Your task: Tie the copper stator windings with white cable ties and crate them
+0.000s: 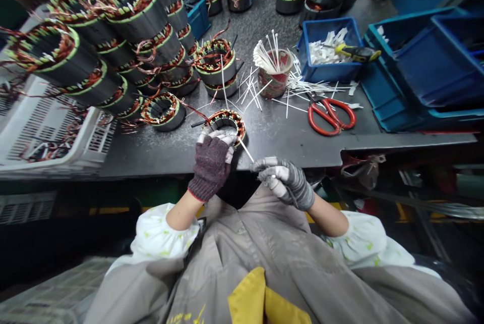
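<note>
A motor stator [228, 121] with copper windings lies at the near edge of the dark worktable [287, 137]. My left hand [210, 162], in a dark knitted glove, is closed on the stator's near side. My right hand [283, 178], in a grey glove, is clenched just off the table edge and pinches a thin white cable tie [246, 149] that runs up to the stator.
Stacks of wound stators [124, 26] fill the left and back. A cup of white cable ties [275, 74] stands mid-table with loose ties around it. Red scissors [331, 116] lie to the right. Blue bins [423, 66] sit far right, one holding a yellow screwdriver [357, 52]. A white crate [41, 127] is at left.
</note>
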Demonstrator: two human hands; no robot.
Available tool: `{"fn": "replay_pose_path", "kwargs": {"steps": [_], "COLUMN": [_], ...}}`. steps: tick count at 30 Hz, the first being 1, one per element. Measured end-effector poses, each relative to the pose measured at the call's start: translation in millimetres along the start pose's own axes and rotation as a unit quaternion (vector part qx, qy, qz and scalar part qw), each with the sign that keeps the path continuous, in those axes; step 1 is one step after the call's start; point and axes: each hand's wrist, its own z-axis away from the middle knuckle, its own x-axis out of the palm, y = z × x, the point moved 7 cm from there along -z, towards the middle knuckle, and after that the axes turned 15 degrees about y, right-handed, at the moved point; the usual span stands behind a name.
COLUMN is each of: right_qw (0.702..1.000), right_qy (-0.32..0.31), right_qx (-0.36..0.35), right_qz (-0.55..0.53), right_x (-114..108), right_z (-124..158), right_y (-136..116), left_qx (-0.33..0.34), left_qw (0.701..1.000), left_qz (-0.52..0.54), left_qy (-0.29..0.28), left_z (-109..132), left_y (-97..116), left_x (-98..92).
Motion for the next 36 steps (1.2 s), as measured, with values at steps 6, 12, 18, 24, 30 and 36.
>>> {"fn": "replay_pose_path", "kwargs": {"steps": [6,12,18,24,30,36], "right_qw": [0.999,0.999,0.996,0.996,0.998,0.998], "right_qy": [-0.018,-0.006,0.031,0.017,0.01,0.025], "right_qx": [0.012,-0.009,-0.032,0.02,0.016,-0.018], "right_qz": [0.029,0.035,0.074,0.08,0.062,0.053], "right_x": [6,19,14,0,9,8], "right_z": [12,-1,-14,-2,-3,-13], "right_y": [2,9,-8,-18,-10,-12], "left_qx": [0.001,0.017,0.023,0.008,0.024,0.004], "left_qw": [1.0,0.999,0.998,0.999,0.998,1.0], "left_qz": [-0.011,-0.007,-0.004,-0.004,-0.01,-0.005], "left_qy": [0.018,0.04,0.05,0.04,0.059,0.029], "left_z": [2,0,-2,0,-1,1], "left_y": [-1,3,4,1,4,-1], "left_x": [0.0,-2.5,-4.1,-1.6,-2.5,-0.1]}}
